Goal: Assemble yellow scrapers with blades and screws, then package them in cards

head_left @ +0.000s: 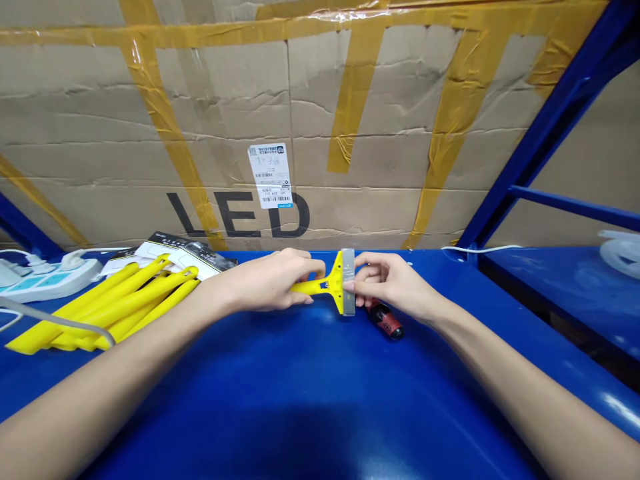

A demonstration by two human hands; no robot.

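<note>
My left hand (280, 280) is closed round the yellow handle of a scraper (330, 285), which points to the right above the blue table. At the scraper's head, my right hand (387, 283) pinches the grey metal blade (349, 297) between thumb and fingers. A clear film seems to lie over the blade. Just below the right hand lies a screwdriver (389, 323) with a red and black handle; its other end is hidden behind the fingers.
Several yellow handles (125, 300) lie in a pile at left, beside black and white packaging (175, 253) and a white power strip (55, 280) with cables. A taped cardboard box (225, 133) stands behind. Blue metal posts (530, 153) rise at the right.
</note>
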